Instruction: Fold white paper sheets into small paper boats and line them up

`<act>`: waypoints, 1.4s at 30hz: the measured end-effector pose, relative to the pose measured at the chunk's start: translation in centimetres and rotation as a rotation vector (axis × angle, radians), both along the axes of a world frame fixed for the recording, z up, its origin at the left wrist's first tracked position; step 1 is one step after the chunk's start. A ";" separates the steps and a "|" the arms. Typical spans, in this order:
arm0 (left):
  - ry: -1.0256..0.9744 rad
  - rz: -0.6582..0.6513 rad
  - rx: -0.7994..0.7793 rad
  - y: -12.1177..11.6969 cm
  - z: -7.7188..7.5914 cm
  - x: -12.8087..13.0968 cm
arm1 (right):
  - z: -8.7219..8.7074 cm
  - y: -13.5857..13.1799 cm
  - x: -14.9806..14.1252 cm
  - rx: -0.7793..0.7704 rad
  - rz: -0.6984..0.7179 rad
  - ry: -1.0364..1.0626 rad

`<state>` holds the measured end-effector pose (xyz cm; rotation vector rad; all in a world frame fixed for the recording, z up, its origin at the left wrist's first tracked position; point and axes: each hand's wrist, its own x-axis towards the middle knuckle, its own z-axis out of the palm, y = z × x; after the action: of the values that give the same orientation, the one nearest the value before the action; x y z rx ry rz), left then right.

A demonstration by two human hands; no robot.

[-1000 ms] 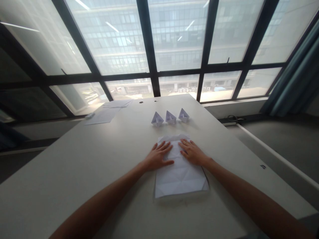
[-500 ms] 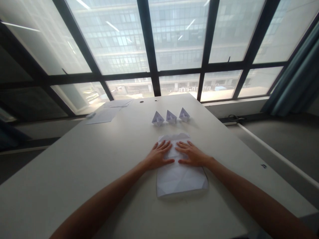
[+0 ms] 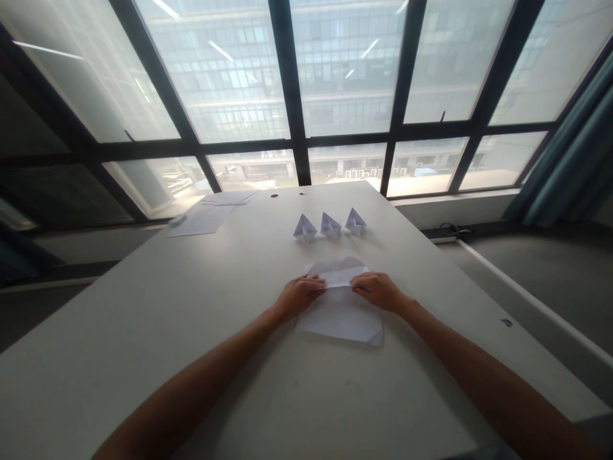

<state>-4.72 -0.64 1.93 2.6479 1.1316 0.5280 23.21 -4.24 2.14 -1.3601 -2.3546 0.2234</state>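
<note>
A creased white sheet of paper (image 3: 341, 316) lies in front of me, with a raised fold running across its upper part. My left hand (image 3: 301, 294) grips the fold at its left end, fingers curled and pressed together. At the right end, my right hand (image 3: 378, 289) pinches the same fold with bent fingers. The paper's far edge looks wavy and stands out past both hands. Beyond it three folded paper boats are lined up: a left boat (image 3: 305, 229), a middle boat (image 3: 330, 226) and a right boat (image 3: 355, 222).
A white table (image 3: 191, 306) extends toward the windows. Flat paper sheets (image 3: 204, 217) lie at its far left. Two dark holes show near the far edge. A small dark mark (image 3: 506, 322) is on the right side, and a blue curtain (image 3: 565, 140) hangs beyond.
Both hands went from lying flat on the paper with fingers spread to gripping its fold at either side. The paper's near edge has moved away from me, and the fold has lifted.
</note>
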 end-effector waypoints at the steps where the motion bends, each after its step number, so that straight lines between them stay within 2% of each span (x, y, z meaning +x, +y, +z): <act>1: -0.047 0.044 -0.001 0.0 0.1 -0.1 | -0.1 0.1 0.2 0.002 -0.018 0.073; 3: -0.159 0.134 0.008 -0.1 0.4 -0.2 | -0.2 0.3 0.5 0.011 -0.029 0.271; 7: -0.471 0.265 0.010 -0.5 1.1 0.4 | 0.3 0.3 0.4 0.024 -0.166 0.702; 9: -0.638 0.366 -0.030 -0.6 1.2 0.8 | 0.8 0.2 0.0 -0.051 -0.199 0.901; 11: -0.785 0.458 -0.103 -0.6 1.3 1.1 | 1.2 0.2 -0.2 -0.184 -0.170 1.055; 14: -0.900 0.482 -0.226 -0.2 1.1 1.4 | 1.1 0.3 -0.5 -0.338 -0.169 1.158; 17: -0.856 0.446 -0.220 0.1 0.9 1.3 | 0.3 0.6 -0.4 -0.349 -0.282 1.098; 21: -0.541 0.371 0.134 -0.4 0.8 1.3 | -0.9 0.8 -0.3 -0.333 -0.355 0.898; 23: -0.333 0.257 0.202 -1.1 0.7 1.6 | -1.3 0.8 -0.6 -0.320 -0.342 0.820; 26: -0.070 0.074 0.123 -2.0 0.2 2.2 | -1.5 0.6 -1.0 -0.281 -0.321 0.709; 28: 0.085 -0.004 0.055 -2.4 -0.2 2.5 | -1.3 0.3 -1.3 -0.225 -0.351 0.569; 32: 0.287 -0.062 -0.011 -2.8 -0.5 2.5 | -0.4 -0.9 -2.2 0.036 -0.439 0.165; 34: 0.324 -0.067 0.000 -2.9 -0.4 2.4 | -0.1 -1.4 -3.1 0.167 -0.385 0.048; 36: 0.347 -0.068 0.017 -2.9 -0.4 2.5 | -0.1 -1.8 -4.2 0.203 -0.241 -0.001; 39: 0.347 -0.062 0.041 -2.9 -0.6 2.8 | -0.9 -1.9 -5.5 0.082 -0.046 -0.050; 42: 0.324 -0.056 0.049 -2.9 -1.0 3.1 | -1.8 -1.7 -5.8 -0.044 -0.013 -0.112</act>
<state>-1.62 -3.51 0.94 2.8707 1.1339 0.1188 17.40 -5.97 0.33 -1.4427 -2.4449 0.2015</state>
